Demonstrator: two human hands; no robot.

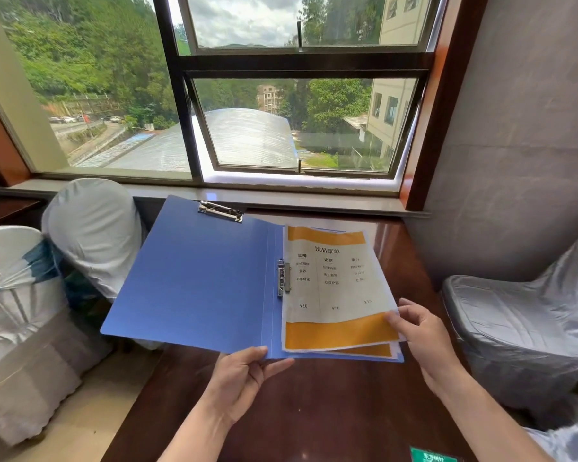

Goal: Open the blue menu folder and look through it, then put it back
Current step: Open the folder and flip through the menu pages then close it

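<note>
Blue menu folder (pixel 201 281): open, held above dark table (pixel 314 411). Left hand (pixel 244 378) grip pinches its near edge at 6 o'clock. Right hand (pixel 417 335) grip pinches menu page (pixel 334 285) corner at 4 o'clock.

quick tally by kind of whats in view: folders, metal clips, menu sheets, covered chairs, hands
blue menu folder: 1
metal clips: 2, top clip, spine clip
menu sheets: at least 2, top sheet, lower sheet
covered chairs: 3
hands: 2, left hand, right hand
total: 10
</note>
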